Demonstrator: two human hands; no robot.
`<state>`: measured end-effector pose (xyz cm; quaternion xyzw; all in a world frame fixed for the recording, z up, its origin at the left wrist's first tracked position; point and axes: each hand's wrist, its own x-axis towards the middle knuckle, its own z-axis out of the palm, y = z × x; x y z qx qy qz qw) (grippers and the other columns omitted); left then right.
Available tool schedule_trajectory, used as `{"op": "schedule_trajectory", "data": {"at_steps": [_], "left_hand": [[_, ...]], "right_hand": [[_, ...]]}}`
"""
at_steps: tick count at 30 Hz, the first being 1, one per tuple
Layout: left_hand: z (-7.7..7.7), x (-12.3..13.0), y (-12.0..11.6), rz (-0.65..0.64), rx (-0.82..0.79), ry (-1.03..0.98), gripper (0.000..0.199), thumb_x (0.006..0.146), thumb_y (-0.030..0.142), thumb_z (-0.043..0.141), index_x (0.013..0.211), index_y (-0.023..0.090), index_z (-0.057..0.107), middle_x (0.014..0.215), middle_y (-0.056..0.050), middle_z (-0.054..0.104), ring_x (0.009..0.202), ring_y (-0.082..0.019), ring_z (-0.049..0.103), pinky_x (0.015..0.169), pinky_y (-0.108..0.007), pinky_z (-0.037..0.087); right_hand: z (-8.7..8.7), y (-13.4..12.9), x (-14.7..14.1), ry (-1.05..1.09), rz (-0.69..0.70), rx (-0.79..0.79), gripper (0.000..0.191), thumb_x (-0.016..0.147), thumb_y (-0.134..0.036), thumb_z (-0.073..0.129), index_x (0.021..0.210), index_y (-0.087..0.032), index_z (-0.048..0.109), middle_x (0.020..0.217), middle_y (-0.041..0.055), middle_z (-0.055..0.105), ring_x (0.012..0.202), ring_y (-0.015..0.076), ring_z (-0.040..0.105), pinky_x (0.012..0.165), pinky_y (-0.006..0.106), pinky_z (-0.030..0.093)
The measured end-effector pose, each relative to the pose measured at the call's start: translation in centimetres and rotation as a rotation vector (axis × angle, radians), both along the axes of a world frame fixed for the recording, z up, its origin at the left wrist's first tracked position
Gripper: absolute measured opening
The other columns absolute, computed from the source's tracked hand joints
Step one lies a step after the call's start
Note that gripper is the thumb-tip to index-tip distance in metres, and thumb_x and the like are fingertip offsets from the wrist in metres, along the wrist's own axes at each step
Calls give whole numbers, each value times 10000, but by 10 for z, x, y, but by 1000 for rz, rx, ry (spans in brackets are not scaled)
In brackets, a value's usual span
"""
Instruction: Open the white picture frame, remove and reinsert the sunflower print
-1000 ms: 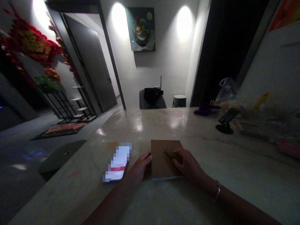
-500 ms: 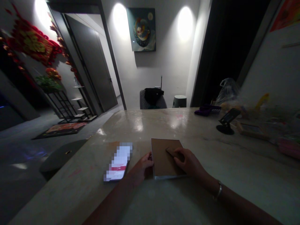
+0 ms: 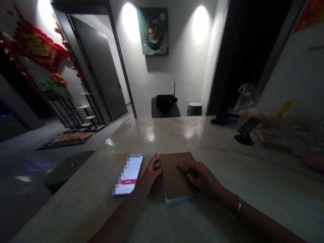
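Item: kraft-brown flat book (image 3: 172, 179), lying on the marble tabletop (image 3: 157, 135), now turned slightly askew from its earlier squarer position. Right hand (image 3: 204, 177) rests on the book, its fingers (image 3: 193, 167) over a small dark-brown tab (image 3: 182, 165); whether it grips cannot be told. Left hand (image 3: 150, 175) has come off the book's edge and sits just beside it, apart from the right hand. Adjacent: smartphone (image 3: 129, 175), screen blurred. Also: silver bangle (image 3: 238, 206) on right wrist; phone stand (image 3: 244, 136) well apart.

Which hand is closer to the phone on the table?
Left. The left hand sits just beside the phone, while the right hand rests on the far side of the brown book, farther away.
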<state>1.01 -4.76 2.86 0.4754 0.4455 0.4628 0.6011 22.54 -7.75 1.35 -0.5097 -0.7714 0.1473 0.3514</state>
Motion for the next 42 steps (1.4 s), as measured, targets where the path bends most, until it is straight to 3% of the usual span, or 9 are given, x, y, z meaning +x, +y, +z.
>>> {"op": "schedule_trajectory", "data": {"at_steps": [6, 13, 17, 23, 28, 32, 37, 42], "left_hand": [[2, -4, 4, -10, -11, 119, 709, 658, 157, 599, 1298, 196, 297, 1077, -99, 609, 941, -238, 579, 790, -337, 438], [-8, -10, 16, 176, 107, 272, 434, 694, 289, 577, 1102, 160, 510, 1087, -102, 592, 999, -241, 543, 839, -349, 413], [-5, -9, 15, 178, 106, 303, 419, 715, 333, 558, 1095, 160, 522, 1084, -103, 593, 1020, -241, 529, 890, -353, 375], [-7, -5, 12, 119, 35, 362, 498, 685, 251, 590, 1161, 155, 476, 1199, -131, 516, 1076, -267, 490, 910, -382, 351], [-18, -7, 11, 145, 207, 486, 412, 616, 150, 605, 1025, 165, 571, 1318, -98, 393, 1218, -241, 330, 1018, -359, 195], [-20, -10, 10, 102, 289, 595, 334, 614, 158, 594, 947, 181, 606, 1326, -88, 382, 1239, -253, 291, 1030, -379, 148], [-20, -11, 9, 91, 330, 631, 297, 609, 193, 605, 906, 195, 611, 1288, -88, 417, 1233, -275, 289, 1026, -384, 150], [-19, -11, 3, 129, 382, 807, 319, 640, 254, 590, 948, 166, 595, 1206, -124, 461, 1185, -305, 328, 1004, -405, 175]], "right_hand": [[4, -3, -2, 7, 33, -15, 131, 698, -138, 530, 804, -200, 575, 857, 33, 598, 809, 178, 529, 723, 303, 409], [4, -6, -5, 57, 6, -36, 142, 711, -178, 523, 840, -201, 578, 897, 50, 603, 840, 193, 537, 742, 321, 422], [-2, -2, -3, 122, -19, -54, 157, 700, -211, 539, 852, -197, 576, 919, 58, 600, 870, 205, 542, 780, 346, 425], [0, 10, 3, 502, -115, -179, 189, 719, -315, 533, 848, -182, 570, 873, 48, 616, 764, 170, 587, 718, 316, 468], [8, 14, 6, 963, -195, -279, 225, 651, -370, 600, 783, -189, 580, 766, 21, 645, 747, 176, 606, 670, 284, 479], [6, 14, 5, 1279, -151, -405, 243, 629, -354, 611, 823, -210, 583, 800, 16, 672, 776, 196, 629, 685, 307, 499], [-3, 16, 9, 1320, -124, -571, 304, 716, -450, 479, 792, -193, 621, 836, 62, 688, 802, 236, 636, 689, 361, 515], [-25, 34, 33, 1304, -198, -368, 283, 715, -448, 461, 790, -223, 614, 769, 38, 692, 773, 233, 636, 659, 387, 522]]}}
